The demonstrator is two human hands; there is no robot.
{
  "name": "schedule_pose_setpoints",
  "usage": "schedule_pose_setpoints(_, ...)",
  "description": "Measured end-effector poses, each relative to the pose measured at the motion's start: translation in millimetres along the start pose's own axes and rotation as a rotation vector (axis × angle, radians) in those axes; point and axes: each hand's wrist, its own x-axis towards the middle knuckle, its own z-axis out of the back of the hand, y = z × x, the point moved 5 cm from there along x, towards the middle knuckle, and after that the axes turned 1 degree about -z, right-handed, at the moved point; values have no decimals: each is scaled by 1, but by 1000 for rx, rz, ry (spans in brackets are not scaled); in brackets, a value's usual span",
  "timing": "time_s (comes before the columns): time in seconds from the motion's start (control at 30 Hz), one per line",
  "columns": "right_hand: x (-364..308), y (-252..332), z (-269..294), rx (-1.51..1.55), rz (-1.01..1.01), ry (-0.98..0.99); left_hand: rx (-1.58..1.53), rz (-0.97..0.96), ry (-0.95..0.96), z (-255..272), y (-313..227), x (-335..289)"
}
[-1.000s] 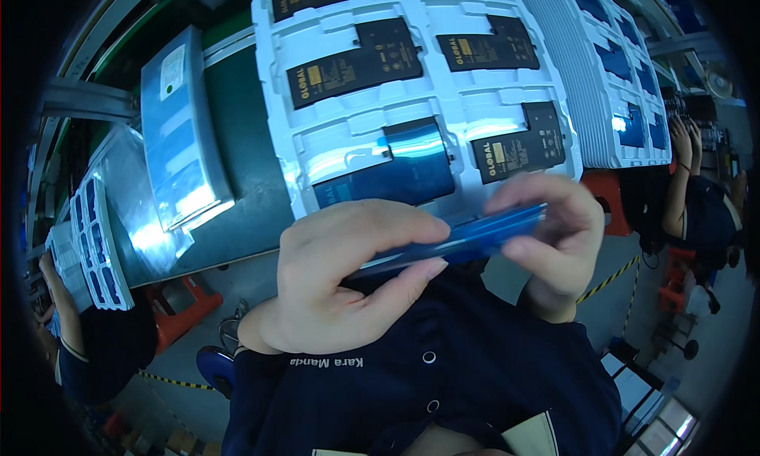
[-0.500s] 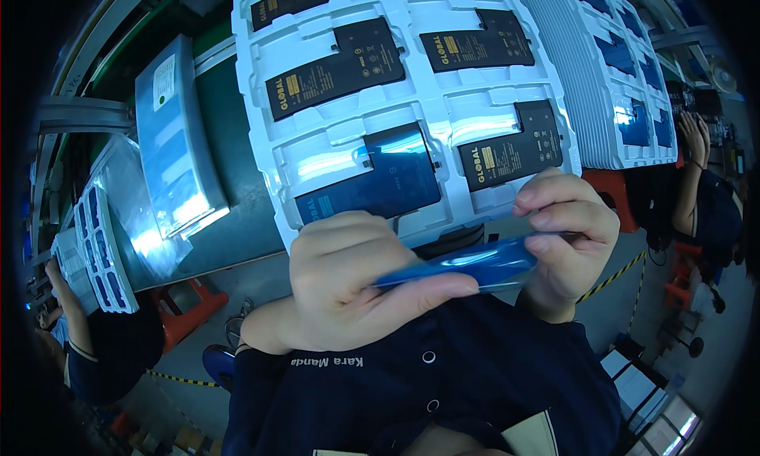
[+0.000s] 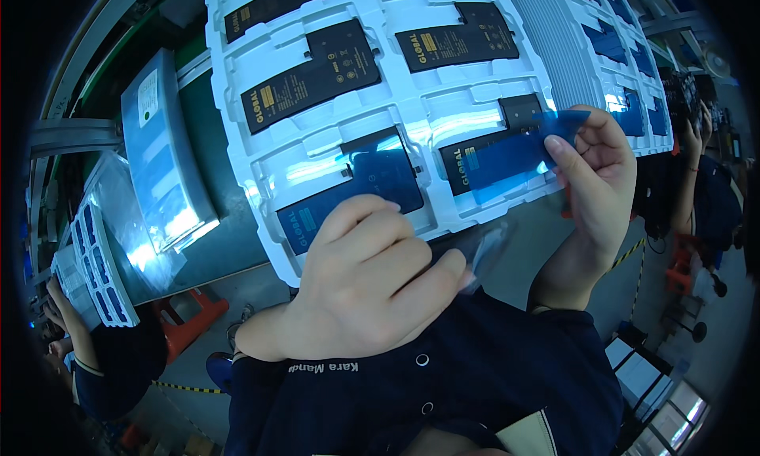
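In front of me, a white moulded tray (image 3: 242,188) holds flat black batteries in its pockets. My right hand (image 3: 598,159) is closed on the upper right end of a translucent blue film (image 3: 507,165). That film hangs over the lower-right battery (image 3: 454,169), covering much of it; whether it touches cannot be told. Nearer to me, my left hand (image 3: 368,278) pinches a crumpled clear film (image 3: 489,248) between thumb and curled fingers. The lower-left battery (image 3: 396,177) looks blue under its own film, its near edge partly hidden by my left hand.
A stack of white trays (image 3: 546,68) rises at the right, blue-covered pieces on top. Clear plastic sheets (image 3: 162,147) lie left on the green bench (image 3: 237,226). A red stool (image 3: 188,323) stands below. Co-workers are at the left and right edges.
The blue film and clear film, together between my hands before, are now apart. My right hand has carried the blue film up over the lower-right battery; my left keeps the clear film.
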Motion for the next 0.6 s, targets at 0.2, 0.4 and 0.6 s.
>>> schedule_pose_setpoints(0.2, -4, 4, -10, -60, 18, -47, 124, 67, 102, -14, 5, 5)
schedule_pose_setpoints(0.4, -7, 3, -11, -45, 11, -76, 161, 76, 128, -19, 8, 4)
schedule_pose_setpoints(0.6, -7, 1, -11, -65, 43, -77, 164, 70, 148, -21, 7, 5)
